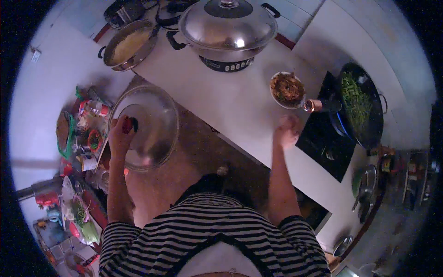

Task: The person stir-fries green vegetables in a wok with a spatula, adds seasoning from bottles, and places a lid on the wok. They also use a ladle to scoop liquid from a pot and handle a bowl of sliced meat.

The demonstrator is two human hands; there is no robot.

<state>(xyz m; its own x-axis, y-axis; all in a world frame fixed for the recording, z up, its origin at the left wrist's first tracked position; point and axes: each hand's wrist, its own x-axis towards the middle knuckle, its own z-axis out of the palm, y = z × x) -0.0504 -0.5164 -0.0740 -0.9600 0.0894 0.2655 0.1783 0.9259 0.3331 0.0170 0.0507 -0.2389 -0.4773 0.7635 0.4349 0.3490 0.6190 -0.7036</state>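
My left hand [121, 130] grips the dark knob of a large round pan lid [155, 117], holding it over the floor at the left, beside the shelf of jars. Blurred, my right hand [289, 130] is over the white counter, just below a plate of brown cooked food [288, 88]; whether its fingers hold anything cannot be told. To the right of that hand, a black wok [377, 121] with chopped green vegetables [356, 100] rests on a black cooktop [325, 152], its handle pointing towards the plate.
A lidded steel wok [228, 31] on an electric base stands at the counter's back. Left of it is a two-handled pan [128, 48] with pale yellowish contents. Jars and packets [90, 135] crowd the left shelf. A metal pan [367, 183] lies at the right.
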